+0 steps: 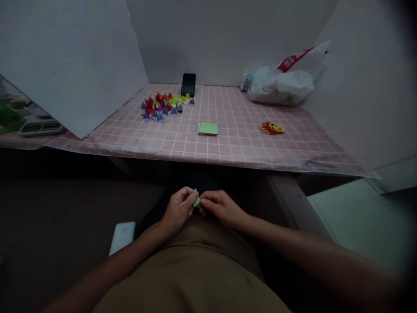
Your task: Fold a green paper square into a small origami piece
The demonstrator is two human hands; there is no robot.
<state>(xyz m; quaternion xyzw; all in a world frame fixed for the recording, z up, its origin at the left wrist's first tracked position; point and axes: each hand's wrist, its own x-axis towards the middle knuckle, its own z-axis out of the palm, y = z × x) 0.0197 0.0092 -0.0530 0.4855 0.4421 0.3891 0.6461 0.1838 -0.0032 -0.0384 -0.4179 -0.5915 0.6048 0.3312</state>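
Note:
Over my lap, below the table's front edge, my left hand (180, 209) pinches a small folded piece of green paper (196, 198) between thumb and fingers. My right hand (222, 208) is closed at the paper's right side, thumb and forefinger pinched at its edge. The exact folds are too small to make out. On the table lies a stack of square paper (208, 128), light green on top. Further left stands a cluster of small folded paper figures (163, 106) in red, orange, yellow and purple.
A pink checked tablecloth (241, 148) covers the table. A dark phone (188, 84) leans at the back, and a white plastic bag (282, 87) sits back right. Red and yellow pieces (272, 128) lie at right. White panels (74, 56) flank the table; a white box-like object (122, 237) is beside my left arm.

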